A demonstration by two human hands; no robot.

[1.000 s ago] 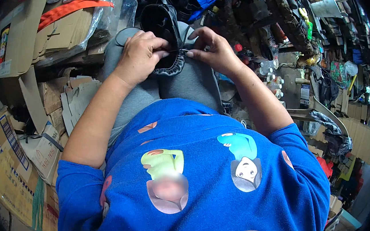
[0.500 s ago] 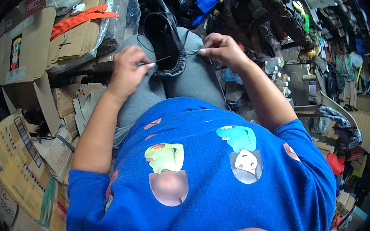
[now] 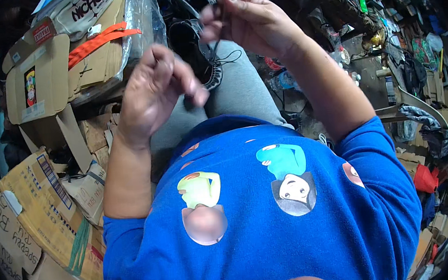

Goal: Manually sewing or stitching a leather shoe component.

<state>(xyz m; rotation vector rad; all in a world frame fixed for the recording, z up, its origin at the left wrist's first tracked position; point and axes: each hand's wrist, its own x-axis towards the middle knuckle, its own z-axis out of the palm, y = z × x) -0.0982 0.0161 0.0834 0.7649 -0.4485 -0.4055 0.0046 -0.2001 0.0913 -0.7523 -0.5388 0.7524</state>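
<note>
Black shoe (image 3: 191, 45) lies far between half-curled left hand (image 3: 154, 87) and bent-fingered right hand (image 3: 255, 21); I cannot tell their grip.

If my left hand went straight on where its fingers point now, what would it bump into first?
Most likely the black shoe, just beyond the left hand, though depth is hard to judge from this one view.

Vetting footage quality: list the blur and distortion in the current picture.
Head view: motion blur smears the left hand and right hand, chiefly at the fingers; head view: black fisheye corners; head view: one print on the blue shirt partly blurred.
</note>
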